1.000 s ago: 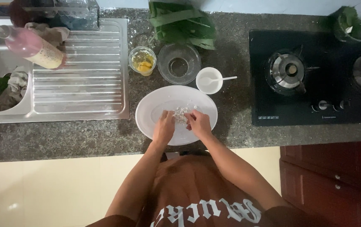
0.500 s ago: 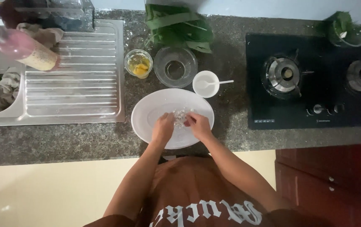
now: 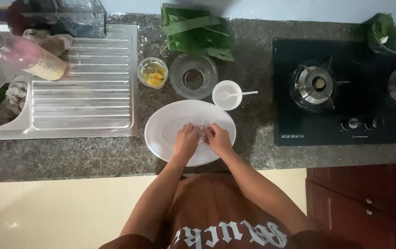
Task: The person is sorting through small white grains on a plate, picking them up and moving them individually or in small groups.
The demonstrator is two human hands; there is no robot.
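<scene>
A wide white bowl [image 3: 161,133] sits on the speckled stone counter in front of me. Both hands are inside it, close together. My left hand [image 3: 186,140] and my right hand [image 3: 218,138] pinch a small pale, wet-looking lump [image 3: 201,131] between their fingertips. What the lump is stays too small and blurred to tell. Behind the bowl stand a small glass of yellow pieces [image 3: 152,73], an empty glass bowl [image 3: 193,76] and a small white cup with a spoon [image 3: 228,94].
A steel sink drainboard [image 3: 85,87] lies at the left, with a pink bottle [image 3: 32,57] resting on it. Green leaves [image 3: 198,32] lie at the back. A black gas hob [image 3: 345,87] fills the right. The counter edge runs just below the bowl.
My hands have drawn closer together over the middle of the white bowl. The view has shifted slightly; nothing else on the counter moved.
</scene>
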